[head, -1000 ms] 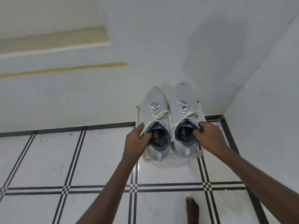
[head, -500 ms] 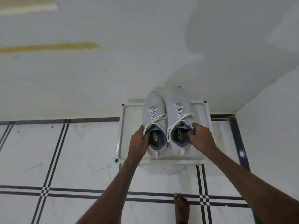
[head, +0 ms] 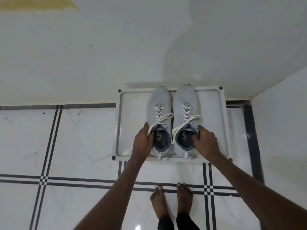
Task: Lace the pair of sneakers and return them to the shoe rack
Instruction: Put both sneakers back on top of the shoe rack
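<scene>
Head view, left to right: the left hand (head: 142, 143) sits just left of centre, gripping the left sneaker (head: 160, 122) at the collar, its fingers (head: 150, 136) hooked over the rim into the opening and its thumb along the outer side, under a loose lace end. Touching it on the right stands the right sneaker (head: 186, 120), toe toward the wall (head: 116, 55) at the top of the frame. The right hand (head: 206, 141) clasps this shoe's collar the same way, fingers (head: 195, 138) curled into the opening. Both sneakers are laced and tied, and rest side by side in the white shoe rack tray (head: 126, 123) on the tiled floor (head: 66, 143), mid-frame against the wall. Two bare feet (head: 172, 201) stand at the lower centre.
</scene>
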